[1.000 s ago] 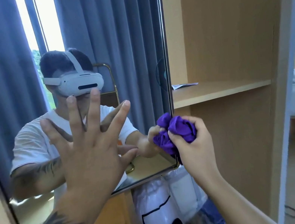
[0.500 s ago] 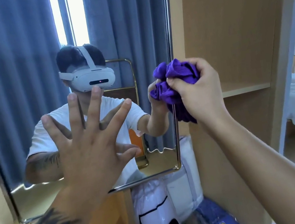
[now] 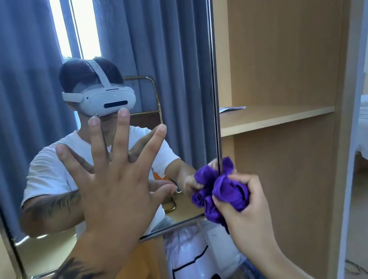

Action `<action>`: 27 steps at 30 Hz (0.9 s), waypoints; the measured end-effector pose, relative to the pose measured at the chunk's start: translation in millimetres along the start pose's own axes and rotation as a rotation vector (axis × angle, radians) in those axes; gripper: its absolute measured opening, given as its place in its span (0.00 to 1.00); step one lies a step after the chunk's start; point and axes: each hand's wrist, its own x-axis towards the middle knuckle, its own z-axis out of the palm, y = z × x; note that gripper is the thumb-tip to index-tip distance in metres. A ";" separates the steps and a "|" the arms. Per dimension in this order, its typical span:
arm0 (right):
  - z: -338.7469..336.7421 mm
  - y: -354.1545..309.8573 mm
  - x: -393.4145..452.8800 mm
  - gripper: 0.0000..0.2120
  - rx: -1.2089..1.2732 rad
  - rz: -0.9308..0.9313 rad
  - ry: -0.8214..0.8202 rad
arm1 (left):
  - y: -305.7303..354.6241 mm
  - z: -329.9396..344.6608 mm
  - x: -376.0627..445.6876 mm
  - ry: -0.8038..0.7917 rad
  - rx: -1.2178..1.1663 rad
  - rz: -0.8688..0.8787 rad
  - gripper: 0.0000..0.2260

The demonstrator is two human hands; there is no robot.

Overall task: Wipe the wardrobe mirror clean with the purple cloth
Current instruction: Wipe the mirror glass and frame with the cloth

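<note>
**Desk editor:** What does the frame show?

**Photographer:** A person at a wardrobe mirror [image 3: 26, 118]. The left hand [image 3: 115, 188] is flat against the glass, fingers [image 3: 97, 140] spread wide and straight. The right hand [image 3: 243, 205] has its fingers curled round a bunched purple cloth [image 3: 226, 191], which sits at the mirror's right edge, low down, near the bottom corner.

**Desk editor:** How far along is the job?

**Photographer:** Hard to call. The glass gives a sharp reflection with no obvious smears (though fine marks would not show at this size). The cloth touches only the frame edge here, so I'd judge the wide middle and the upper left still need passes, and the patch under the left hand cannot be wiped until that hand lifts.

**Desk editor:** Anything else in shot?

**Photographer:** A bare wooden shelf [image 3: 272, 118] to the right, and a white bag [image 3: 201, 271] below the mirror.
</note>
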 end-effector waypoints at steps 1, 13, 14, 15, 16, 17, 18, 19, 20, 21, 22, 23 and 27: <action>-1.5 5.0 -4.8 0.16 0.008 0.036 -0.009 | -0.1 0.6 -0.4 0.007 0.004 0.003 0.50; -1.1 -101.5 62.4 0.15 -0.038 -0.246 -0.071 | -6.2 4.5 -0.3 0.001 0.042 0.034 0.48; 2.4 -114.1 72.7 0.16 -0.067 -0.287 -0.051 | -6.9 4.9 -0.5 0.002 0.052 0.039 0.48; 5.0 -121.9 82.4 0.16 -0.090 -0.318 -0.025 | -7.6 5.4 -0.9 0.002 0.059 0.044 0.47; 6.8 -127.8 90.2 0.17 -0.096 -0.330 -0.011 | -8.1 6.1 -1.2 0.005 0.060 0.051 0.46; 7.3 -130.0 97.5 0.17 -0.088 -0.329 -0.007 | -8.5 6.8 -1.2 0.014 0.059 0.058 0.45; 7.4 -130.9 101.0 0.18 -0.072 -0.318 -0.006 | -9.0 7.6 -1.4 0.023 0.061 0.060 0.43; 7.9 -128.6 101.1 0.17 -0.058 -0.302 -0.005 | -9.1 8.1 -1.5 0.026 0.065 0.059 0.42; 8.6 -124.3 96.8 0.17 -0.045 -0.278 0.002 | -9.2 8.7 -1.6 0.026 0.065 0.059 0.43; 9.1 -114.7 90.7 0.16 -0.035 -0.252 0.008 | -9.6 9.3 -1.6 0.031 0.062 0.062 0.43; 10.0 -100.9 82.1 0.16 -0.028 -0.214 0.018 | -9.9 9.7 -1.5 0.038 0.060 0.064 0.42; 10.3 -84.8 70.9 0.15 -0.026 -0.173 0.029 | -10.2 10.1 -1.6 0.037 0.060 0.064 0.43; 4.6 -30.0 25.5 0.13 -0.017 -0.039 0.042 | -11.0 11.4 -2.6 0.025 0.102 0.065 0.48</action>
